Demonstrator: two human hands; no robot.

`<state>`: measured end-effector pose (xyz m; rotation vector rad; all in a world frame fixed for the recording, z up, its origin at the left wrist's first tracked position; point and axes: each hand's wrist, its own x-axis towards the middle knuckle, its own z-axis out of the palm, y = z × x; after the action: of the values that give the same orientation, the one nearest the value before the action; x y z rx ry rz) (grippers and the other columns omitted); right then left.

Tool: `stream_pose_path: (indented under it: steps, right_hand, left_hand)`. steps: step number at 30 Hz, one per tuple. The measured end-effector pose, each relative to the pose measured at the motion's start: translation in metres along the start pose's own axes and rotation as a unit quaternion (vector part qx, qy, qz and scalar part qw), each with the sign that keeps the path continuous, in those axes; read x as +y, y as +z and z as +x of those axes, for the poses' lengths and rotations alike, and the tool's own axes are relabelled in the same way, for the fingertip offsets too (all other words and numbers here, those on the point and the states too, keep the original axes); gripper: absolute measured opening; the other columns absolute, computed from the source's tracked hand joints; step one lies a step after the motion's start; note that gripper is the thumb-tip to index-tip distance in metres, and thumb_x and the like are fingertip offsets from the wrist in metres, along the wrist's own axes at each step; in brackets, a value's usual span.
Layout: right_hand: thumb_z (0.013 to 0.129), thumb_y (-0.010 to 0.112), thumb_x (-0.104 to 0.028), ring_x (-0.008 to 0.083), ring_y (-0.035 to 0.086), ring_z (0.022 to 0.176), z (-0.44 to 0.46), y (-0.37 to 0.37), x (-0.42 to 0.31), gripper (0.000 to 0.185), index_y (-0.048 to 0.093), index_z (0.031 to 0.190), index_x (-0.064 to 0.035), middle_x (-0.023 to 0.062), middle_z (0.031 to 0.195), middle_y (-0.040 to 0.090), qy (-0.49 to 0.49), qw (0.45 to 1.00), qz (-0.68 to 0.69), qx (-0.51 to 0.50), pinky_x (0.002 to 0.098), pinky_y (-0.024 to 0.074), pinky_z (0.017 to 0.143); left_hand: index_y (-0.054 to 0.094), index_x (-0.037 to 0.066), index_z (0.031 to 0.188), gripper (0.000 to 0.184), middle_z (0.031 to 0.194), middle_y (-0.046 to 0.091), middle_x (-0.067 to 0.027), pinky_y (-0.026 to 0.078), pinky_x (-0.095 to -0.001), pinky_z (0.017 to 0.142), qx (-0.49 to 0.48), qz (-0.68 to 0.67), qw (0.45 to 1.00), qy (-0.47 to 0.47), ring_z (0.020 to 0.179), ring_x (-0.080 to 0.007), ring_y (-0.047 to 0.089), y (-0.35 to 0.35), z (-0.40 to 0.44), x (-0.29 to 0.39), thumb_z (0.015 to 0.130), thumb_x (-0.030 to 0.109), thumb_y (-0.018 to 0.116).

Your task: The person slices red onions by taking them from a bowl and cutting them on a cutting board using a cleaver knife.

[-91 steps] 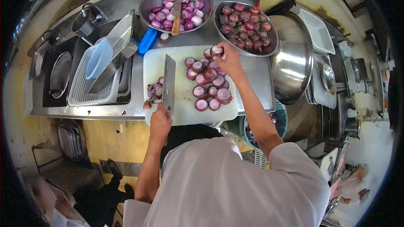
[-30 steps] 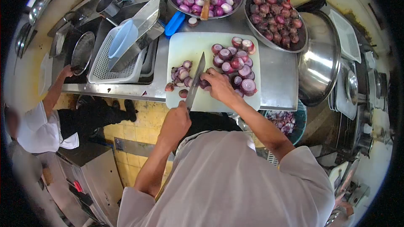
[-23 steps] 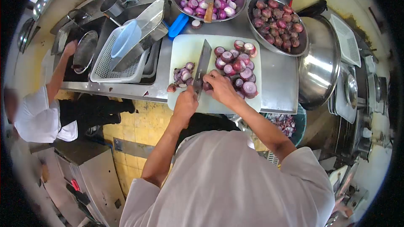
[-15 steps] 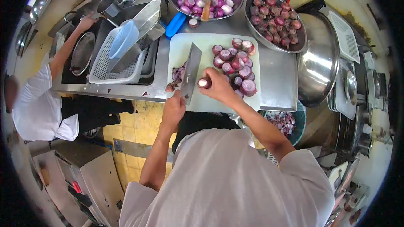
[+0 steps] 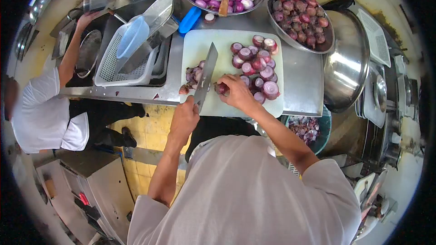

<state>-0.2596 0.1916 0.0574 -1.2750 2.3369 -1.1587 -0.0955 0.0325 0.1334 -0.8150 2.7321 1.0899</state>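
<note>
My left hand (image 5: 185, 117) is closed around the handle of a broad kitchen knife (image 5: 206, 76), its blade pointing away from me over the cutting board (image 5: 193, 41). Just right of the blade, my right hand (image 5: 237, 92) grips a red onion (image 5: 222, 89) in its fingertips, close to the board. Small onion trimmings (image 5: 194, 75) lie left of the blade. On the board's right side sit several red onions with cut ends (image 5: 254, 66). The knife's handle is mostly hidden in my left hand.
Behind the board stand a bowl of peeled onions (image 5: 261, 0) with a knife across it and a bowl of unpeeled onions (image 5: 328, 45). A blue-handled object (image 5: 190, 20) and white basket (image 5: 102, 70) are left. A co-worker (image 5: 41, 109) stands at far left; a scraps bin (image 5: 324, 129) is below.
The onion in my right hand has turned, so its pale cut end no longer faces up. The knife leans slightly more rightward. The co-worker's hand and a metal pot have moved left.
</note>
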Motion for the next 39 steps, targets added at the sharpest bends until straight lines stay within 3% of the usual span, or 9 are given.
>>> stream_pose_path:
  steps: [6,9,11,16,27,31,33,37,39]
  right_hand:
    - [0.068,0.079,0.0,0.0385,0.063,0.106,0.002,-0.005,-0.005,0.046,0.067,0.112,-0.0037,0.0171,0.114,0.06,0.028,0.997,0.071,0.002,0.0452,0.0537,0.092]
    - [0.067,0.08,0.0,0.0391,0.064,0.104,0.002,-0.005,-0.006,0.046,0.067,0.111,-0.0031,0.0181,0.112,0.06,0.025,0.996,0.084,0.014,0.0454,0.0546,0.09]
    - [0.069,0.078,0.0,0.0335,0.066,0.09,0.004,-0.01,-0.012,0.041,0.066,0.108,-0.002,0.0152,0.104,0.059,0.018,0.998,0.048,0.026,0.0423,0.0568,0.08]
    - [0.069,0.078,-0.001,0.0337,0.065,0.089,0.005,-0.009,-0.009,0.041,0.066,0.108,-0.002,0.0152,0.103,0.058,0.011,0.999,0.04,0.013,0.0428,0.0562,0.08]
    - [0.068,0.078,-0.001,0.0421,0.061,0.097,-0.003,-0.007,-0.008,0.038,0.059,0.1,-0.0036,0.0187,0.103,0.059,0.021,0.998,0.059,0.01,0.0509,0.0514,0.083]
    - [0.066,0.08,-0.004,0.04,0.06,0.085,-0.013,-0.008,-0.004,0.04,0.053,0.095,-0.0048,0.0165,0.09,0.057,0.041,0.991,0.12,0.037,0.0492,0.05,0.076]
    - [0.068,0.085,-0.006,0.021,0.064,0.08,-0.008,-0.041,-0.015,0.041,0.053,0.094,-0.0061,0.0078,0.091,0.062,0.056,0.986,0.137,0.076,0.0344,0.0516,0.07]
    - [0.071,0.089,-0.018,0.0156,0.066,0.086,0.022,-0.142,0.002,0.043,0.062,0.103,-0.0071,0.0073,0.097,0.069,0.092,0.943,0.085,0.307,0.0321,0.0535,0.078]
    - [0.071,0.09,-0.023,0.019,0.067,0.085,0.046,-0.181,0.089,0.045,0.065,0.105,-0.0068,0.0073,0.096,0.071,0.061,0.911,-0.075,0.401,0.0343,0.0548,0.077]
  left_hand:
    - [0.052,-0.004,0.096,0.011,0.072,0.063,-0.032,0.049,-0.0607,0.067,0.003,0.057,0.997,0.057,0.075,-0.0519,0.065,-0.024,-0.023,0.022,0.093,0.004,0.06]
    - [0.052,-0.003,0.096,0.011,0.07,0.063,-0.0303,0.05,-0.0602,0.065,-0.011,0.069,0.995,0.073,0.072,-0.0509,0.065,-0.035,-0.034,0.031,0.092,0.002,0.06]
    - [0.052,-0.003,0.095,0.01,0.069,0.063,-0.0295,0.05,-0.0599,0.065,-0.017,0.075,0.994,0.073,0.071,-0.0506,0.065,-0.042,-0.042,0.038,0.091,0.002,0.06]
    - [0.051,-0.004,0.096,0.01,0.068,0.063,-0.0298,0.05,-0.06,0.063,-0.063,0.092,0.993,0.049,0.069,-0.0502,0.065,-0.047,-0.054,0.045,0.09,0.0,0.058]
    - [0.053,-0.007,0.106,0.02,0.079,0.065,-0.0329,0.05,-0.0611,0.072,0.004,0.012,0.997,0.078,0.085,-0.0516,0.066,0.045,0.031,0.006,0.087,0.0,0.056]
    - [0.054,-0.007,0.109,0.022,0.084,0.067,-0.0325,0.05,-0.0605,0.073,0.021,0.028,0.997,0.069,0.087,-0.0516,0.066,0.049,0.03,-0.006,0.09,0.002,0.057]
    - [0.054,-0.006,0.11,0.022,0.084,0.067,-0.0329,0.05,-0.0604,0.073,-0.002,-0.006,0.999,0.037,0.086,-0.0519,0.066,0.048,0.028,-0.007,0.091,0.004,0.058]
    - [0.054,-0.006,0.114,0.023,0.083,0.066,-0.0344,0.051,-0.0601,0.071,-0.009,-0.028,0.999,-0.017,0.082,-0.053,0.066,0.052,0.03,-0.015,0.094,0.006,0.058]
    - [0.053,-0.006,0.111,0.021,0.08,0.065,-0.0347,0.05,-0.0598,0.07,-0.01,-0.034,0.999,-0.007,0.082,-0.0531,0.066,0.05,0.03,-0.013,0.094,0.006,0.058]
